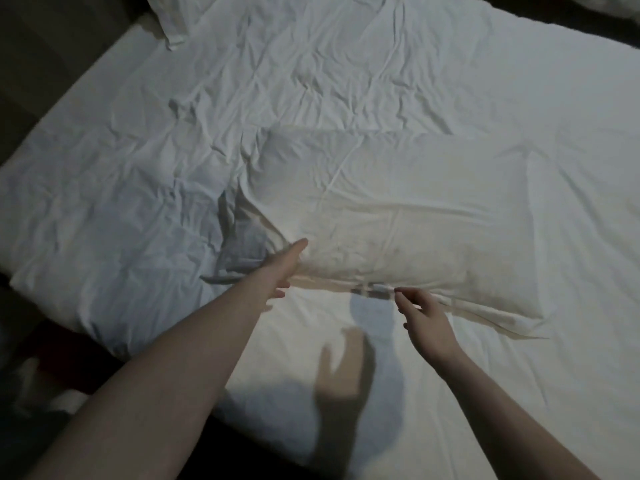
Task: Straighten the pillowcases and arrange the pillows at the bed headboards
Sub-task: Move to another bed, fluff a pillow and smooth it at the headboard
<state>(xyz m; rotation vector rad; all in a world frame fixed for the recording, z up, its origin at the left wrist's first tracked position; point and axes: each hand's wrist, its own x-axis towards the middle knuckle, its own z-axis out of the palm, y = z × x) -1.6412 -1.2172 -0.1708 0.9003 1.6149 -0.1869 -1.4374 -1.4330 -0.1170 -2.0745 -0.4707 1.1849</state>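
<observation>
Bed [571,393]: white sheet fills most of the view, smooth near me and to the right. Duvet [121,209]: creased white cover over the left and far part of the bed, its near edge folded at the left. Pillow [391,216]: white, lying flat and lengthwise across the middle of the bed, partly on the duvet, its case wrinkled, with the near seam running between my two hands. Second pillow [180,15]: only a corner shows, at the top left, well apart from the first. My left hand [285,268]: reaches forward with fingers straight and close together, edge-on against the pillow's near left corner; I cannot tell whether it grips any cloth. My right hand [424,313]: thumb and forefinger are brought together at the near seam of the case, pinching its edge, the other fingers curled loosely below. Shadows [346,375]: both hands cast dark shapes on the sheet between my forearms
</observation>
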